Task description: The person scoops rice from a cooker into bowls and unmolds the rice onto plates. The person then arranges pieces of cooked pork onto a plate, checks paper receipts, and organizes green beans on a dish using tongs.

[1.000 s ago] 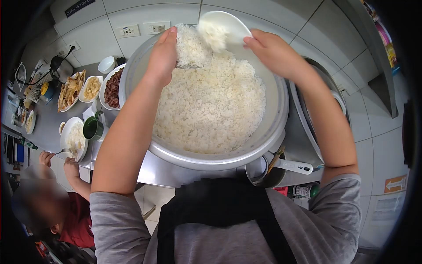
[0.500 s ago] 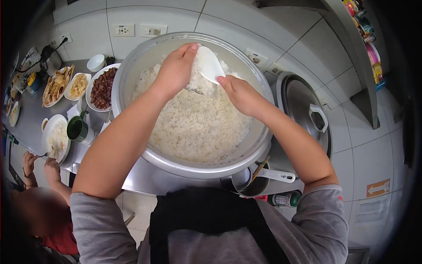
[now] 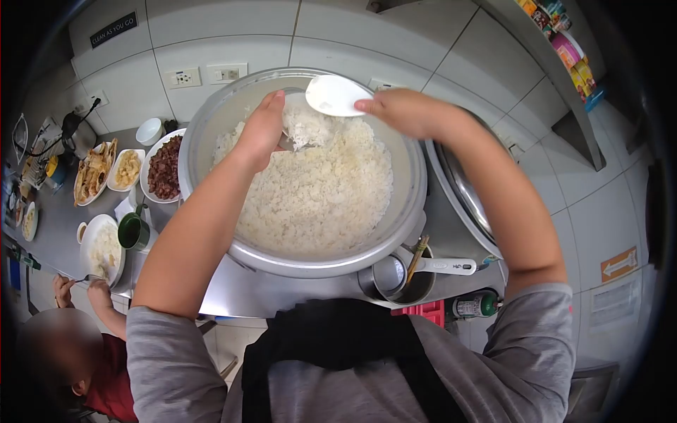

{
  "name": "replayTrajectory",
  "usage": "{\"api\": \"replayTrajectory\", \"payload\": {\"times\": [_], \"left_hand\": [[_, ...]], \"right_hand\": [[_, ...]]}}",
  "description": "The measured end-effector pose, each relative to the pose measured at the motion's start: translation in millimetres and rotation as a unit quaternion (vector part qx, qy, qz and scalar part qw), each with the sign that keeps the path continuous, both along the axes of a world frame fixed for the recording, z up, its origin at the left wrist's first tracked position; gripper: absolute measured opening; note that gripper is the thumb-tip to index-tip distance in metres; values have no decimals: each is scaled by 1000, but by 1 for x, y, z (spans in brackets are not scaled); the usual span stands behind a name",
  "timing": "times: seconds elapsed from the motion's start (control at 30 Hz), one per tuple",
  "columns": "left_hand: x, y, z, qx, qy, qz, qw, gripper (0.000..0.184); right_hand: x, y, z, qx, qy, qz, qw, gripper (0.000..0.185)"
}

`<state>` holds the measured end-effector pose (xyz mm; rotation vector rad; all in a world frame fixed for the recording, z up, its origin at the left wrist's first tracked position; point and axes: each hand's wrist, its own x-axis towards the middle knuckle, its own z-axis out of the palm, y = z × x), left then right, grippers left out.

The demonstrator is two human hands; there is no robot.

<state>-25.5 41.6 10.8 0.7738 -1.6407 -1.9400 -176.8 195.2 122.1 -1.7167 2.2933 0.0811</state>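
Cooked rice (image 3: 317, 201), white and clumpy with loose grains, fills much of a broad metal pot (image 3: 324, 263), round, dull grey, thick-rimmed. Left hand (image 3: 261, 134), inside the far left of the pot's mouth, curls round a small container (mostly behind the fingers, material unclear) heaped with rice (image 3: 308, 134). Right hand (image 3: 398, 113) grips a smooth white paddle (image 3: 338, 96), its oval blade just above that heap.

The pot stands on a shiny steel counter (image 3: 236, 289). To its right, a round metal lid (image 3: 469, 187); to its left, white dishes, the nearest piled with lumpy, dark reddish-brown food (image 3: 165, 168). Green cup (image 3: 131, 231) beside a plate of rice (image 3: 104, 247), where a co-worker's hand (image 3: 65, 289) holds a fork.

Wall sign (image 3: 113, 29): "CLEAN AS YOU GO". Orange notice (image 3: 619, 264) bears a white left-pointing arrow. Green canister (image 3: 476, 304) has a label, too small to read.
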Motion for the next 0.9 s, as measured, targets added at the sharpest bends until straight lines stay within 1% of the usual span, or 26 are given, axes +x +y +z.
{"api": "replayTrajectory", "payload": {"times": [0.03,0.1,0.13,0.17,0.2,0.23,0.27,0.33,0.37,0.43,0.47,0.5,0.53,0.6,0.63,0.67,0.7,0.73,0.77,0.8,0.83,0.87,0.9], "left_hand": [[0,0,-1,22,8,-11,1000,49],[0,9,2,37,16,-4,999,50],[0,13,5,46,20,2,999,50],[-1,13,3,46,26,-1,999,50],[-2,14,-1,-39,30,6,999,46],[-4,14,-5,-123,34,14,992,44],[-6,13,-8,-124,37,11,992,44],[-8,14,-10,-246,29,30,968,43],[-7,13,-11,-248,30,27,968,43],[-6,8,-12,-304,-19,38,952,44],[-7,5,-13,-311,-13,40,950,44],[-7,8,-13,-254,32,38,966,43],[-8,10,-12,-194,82,39,977,43],[-8,14,-8,-191,95,51,976,42],[-4,18,-3,-188,89,56,977,41],[0,19,2,-123,104,24,987,40],[-2,19,1,-118,110,26,986,40],[-4,19,-1,-139,113,26,983,39],[-6,19,-4,-161,114,25,980,39],[-7,19,-5,-158,114,25,980,39],[-9,21,-7,-179,129,19,975,38],[-11,20,-10,-199,143,14,969,38],[-11,18,-12,-193,142,15,971,38]], "right_hand": [[28,9,7,-7,6,-45,999,63],[40,20,-33,-100,40,-31,994,60],[47,19,-43,-98,45,-30,994,60],[54,16,-49,-96,42,-71,992,58],[58,14,-54,-93,38,-112,989,57],[59,12,-58,-93,43,-115,988,57],[60,10,-62,-101,39,-122,986,58],[64,5,-72,-111,36,-132,984,59],[68,1,-77,-115,36,-150,981,58],[65,0,-78,-125,41,-167,977,58],[60,-2,-74,-126,28,-143,981,57],[57,-1,-66,-124,18,-119,985,57],[52,3,-55,-127,32,-117,985,57],[41,18,-28,-86,31,-69,993,59],[33,24,-23,-84,42,-66,993,59],[20,32,-28,-136,-52,-131,981,60],[10,38,-35,-185,-147,-194,952,61],[5,41,-43,-152,-280,-275,907,61],[3,41,-52,-151,-277,-275,908,61],[7,36,-58,-127,-352,-292,880,59],[12,31,-64,-102,-424,-307,846,58],[18,26,-70,-118,-397,-311,856,60],[25,22,-73,-112,-396,-312,856,60]]}}
